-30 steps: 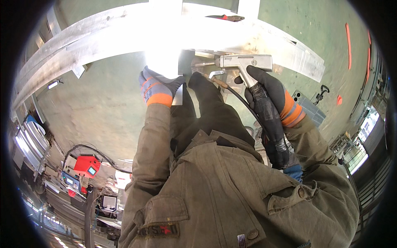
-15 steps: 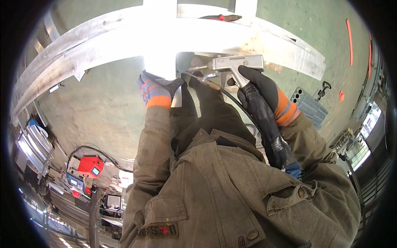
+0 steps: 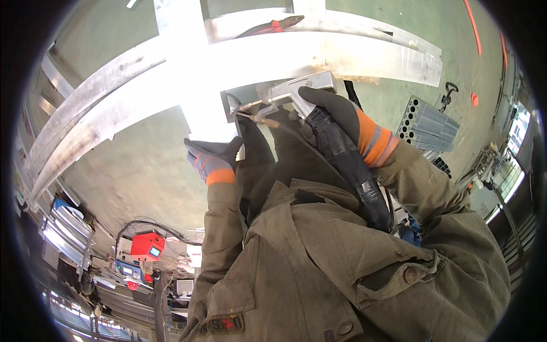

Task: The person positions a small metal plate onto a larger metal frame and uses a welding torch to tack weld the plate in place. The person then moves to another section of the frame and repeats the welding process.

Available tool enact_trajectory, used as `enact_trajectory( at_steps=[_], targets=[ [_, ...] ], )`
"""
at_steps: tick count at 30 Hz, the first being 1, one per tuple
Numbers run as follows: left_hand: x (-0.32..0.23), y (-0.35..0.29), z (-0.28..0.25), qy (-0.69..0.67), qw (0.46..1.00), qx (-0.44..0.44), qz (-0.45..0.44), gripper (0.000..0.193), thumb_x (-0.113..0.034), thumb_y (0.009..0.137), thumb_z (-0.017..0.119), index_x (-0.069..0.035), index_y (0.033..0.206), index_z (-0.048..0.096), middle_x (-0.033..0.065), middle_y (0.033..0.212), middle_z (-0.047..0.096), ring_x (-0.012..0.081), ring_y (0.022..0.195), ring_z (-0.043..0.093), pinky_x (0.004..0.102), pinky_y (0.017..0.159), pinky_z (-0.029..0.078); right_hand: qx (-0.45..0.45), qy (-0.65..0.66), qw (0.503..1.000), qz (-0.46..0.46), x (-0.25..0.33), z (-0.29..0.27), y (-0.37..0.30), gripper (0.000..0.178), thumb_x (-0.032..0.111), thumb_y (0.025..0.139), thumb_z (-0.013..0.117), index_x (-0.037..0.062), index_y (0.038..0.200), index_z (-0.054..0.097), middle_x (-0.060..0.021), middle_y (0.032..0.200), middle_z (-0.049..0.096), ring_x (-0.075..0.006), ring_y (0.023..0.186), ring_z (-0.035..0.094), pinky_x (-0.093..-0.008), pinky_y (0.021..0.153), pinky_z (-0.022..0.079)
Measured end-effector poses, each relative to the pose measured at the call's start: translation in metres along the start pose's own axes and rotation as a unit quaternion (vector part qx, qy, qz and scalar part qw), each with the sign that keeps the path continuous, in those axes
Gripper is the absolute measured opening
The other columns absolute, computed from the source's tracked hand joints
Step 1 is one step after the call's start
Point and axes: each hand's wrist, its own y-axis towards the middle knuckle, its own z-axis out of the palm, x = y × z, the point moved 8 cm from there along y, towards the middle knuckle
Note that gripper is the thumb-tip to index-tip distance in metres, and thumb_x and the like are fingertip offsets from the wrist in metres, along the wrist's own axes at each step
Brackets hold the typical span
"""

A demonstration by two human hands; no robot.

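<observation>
My right hand (image 3: pixel 345 117), in a dark glove with an orange and grey cuff, is wrapped round the black-taped handle of a silver handheld welding gun (image 3: pixel 307 85). The gun's thin nozzle points left, close to the right edge of a bright metal bar (image 3: pixel 208 117); whether it touches cannot be made out. At the bar's near end my left hand (image 3: pixel 212 158), gloved alike, grips with its thumb on the right and fingers on the left. This bar crosses a long metal beam (image 3: pixel 342 51), and glare washes out where they meet.
Red-handled pliers (image 3: pixel 279 25) lie on the far metal strip. Grey rectangular tubes (image 3: pixel 427 128) are stacked on the floor at right, beside a dark clamp-like tool (image 3: pixel 449 94). A red machine with a small screen (image 3: pixel 147 246) stands at lower left, with a black cable near it.
My view has shifted and turned slightly. The welding gun tilts more, and its nozzle is nearer the bar's right edge. My left hand still grips the bar's near end.
</observation>
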Motion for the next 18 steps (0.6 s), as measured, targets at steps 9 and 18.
enact_trajectory(
  at_steps=[9, 18],
  targets=[
    [-0.006, -0.002, 0.000, 0.019, 1.000, -0.019, 0.006, 0.143, -0.038, 0.055, 0.108, -0.002, 0.168, 0.027, 0.0237, 0.154, 0.042, 0.0409, 0.142, 0.049, 0.0480, 0.119, 0.047, 0.096, -0.089, 0.989, -0.068, -0.001, -0.007, 0.012, 0.041, 0.022, 0.107, 0.069, 0.0049, 0.143, 0.061, -0.0105, 0.123, 0.070, -0.0136, 0.100, 0.070, -0.0251, 0.085, 0.060],
    [-0.007, -0.001, 0.003, 0.007, 1.000, -0.015, 0.016, 0.141, -0.037, 0.056, 0.107, -0.001, 0.167, 0.028, 0.0237, 0.153, 0.042, 0.0413, 0.140, 0.050, 0.0475, 0.118, 0.048, 0.124, -0.369, 0.871, -0.299, 0.012, -0.001, 0.000, 0.061, 0.003, 0.102, 0.072, 0.0075, 0.158, 0.048, -0.0128, 0.132, 0.067, -0.0189, 0.116, 0.067, -0.0308, 0.099, 0.057]
  ],
)
